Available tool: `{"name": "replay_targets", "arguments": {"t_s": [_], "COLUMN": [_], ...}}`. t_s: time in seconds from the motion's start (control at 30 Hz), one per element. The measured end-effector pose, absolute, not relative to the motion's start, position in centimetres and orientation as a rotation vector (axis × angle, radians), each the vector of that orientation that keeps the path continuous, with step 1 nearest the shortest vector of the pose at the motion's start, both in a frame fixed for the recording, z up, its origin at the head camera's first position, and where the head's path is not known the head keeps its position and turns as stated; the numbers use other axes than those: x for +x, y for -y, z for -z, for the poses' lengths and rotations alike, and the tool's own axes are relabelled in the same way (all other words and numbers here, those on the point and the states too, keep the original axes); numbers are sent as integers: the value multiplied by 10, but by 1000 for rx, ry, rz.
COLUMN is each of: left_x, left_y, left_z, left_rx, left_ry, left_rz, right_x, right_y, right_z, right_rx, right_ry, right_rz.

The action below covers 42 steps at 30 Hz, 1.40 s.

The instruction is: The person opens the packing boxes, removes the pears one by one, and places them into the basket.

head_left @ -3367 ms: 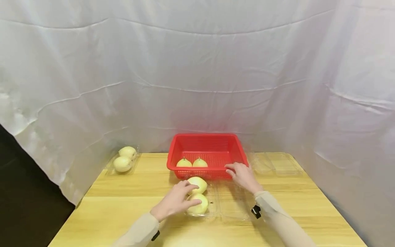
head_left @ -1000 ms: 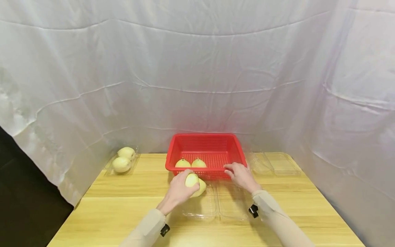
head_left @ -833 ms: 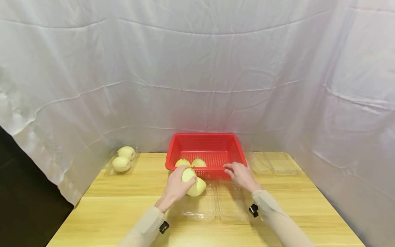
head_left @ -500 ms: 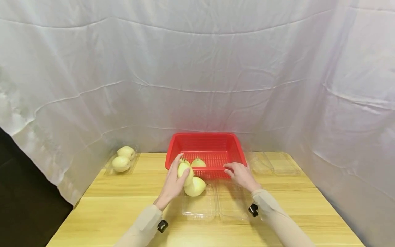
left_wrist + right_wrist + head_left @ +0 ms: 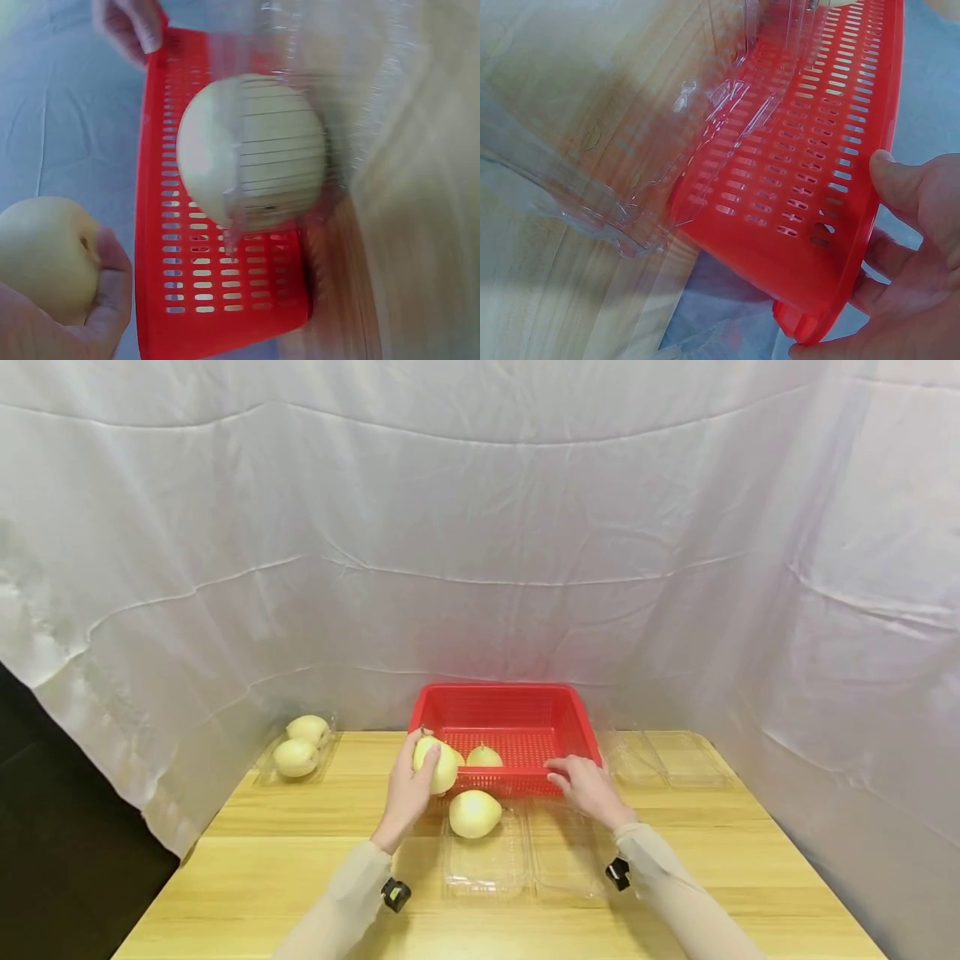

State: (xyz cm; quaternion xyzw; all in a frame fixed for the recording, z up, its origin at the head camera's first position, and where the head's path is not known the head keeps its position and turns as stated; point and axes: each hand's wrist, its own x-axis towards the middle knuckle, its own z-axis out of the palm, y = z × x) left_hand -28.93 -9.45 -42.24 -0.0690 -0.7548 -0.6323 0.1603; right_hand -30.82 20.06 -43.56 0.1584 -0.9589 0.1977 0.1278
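Note:
My left hand (image 5: 405,795) holds a yellow pear (image 5: 437,767), thumb on one side, at the front left corner of the red plastic basket (image 5: 517,706). In the left wrist view this pear (image 5: 41,251) sits beside the basket's rim. My right hand (image 5: 596,793) grips the rim at the front right; its thumb (image 5: 896,184) lies over the edge in the right wrist view. Two pears lie inside the basket, one (image 5: 484,756) plain and the other partly covered by the held pear. An opened clear clamshell box (image 5: 487,870) before the basket contains one pear (image 5: 475,814).
Far left on the wooden table (image 5: 247,877), another clear box holds two pears (image 5: 296,757). A clear clamshell box (image 5: 686,758) lies open at the back right. A pale curtain (image 5: 480,527) hangs behind the table and along its sides.
My left hand has picked a pear out of the near clear box and carried it up and left to the basket's front left corner. My right hand stays at the rim.

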Motion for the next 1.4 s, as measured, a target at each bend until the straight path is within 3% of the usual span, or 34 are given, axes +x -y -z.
{"name": "replay_targets", "arguments": {"t_s": [0.3, 0.63, 0.93, 1.4], "left_x": [-317, -337, -351, -369], "left_y": [111, 112, 110, 108], "left_z": [413, 401, 406, 412], "left_rx": [99, 49, 134, 27], "left_ry": [1928, 1837, 1475, 2147], "left_rz": [2380, 2475, 2830, 1996], "right_x": [-307, -308, -307, -307], "right_y": [-201, -202, -201, -201], "right_z": [435, 431, 433, 435], "right_rx": [465, 465, 443, 447], "right_ry": [2790, 2801, 2808, 2798], "right_rz": [-601, -589, -607, -595]}}
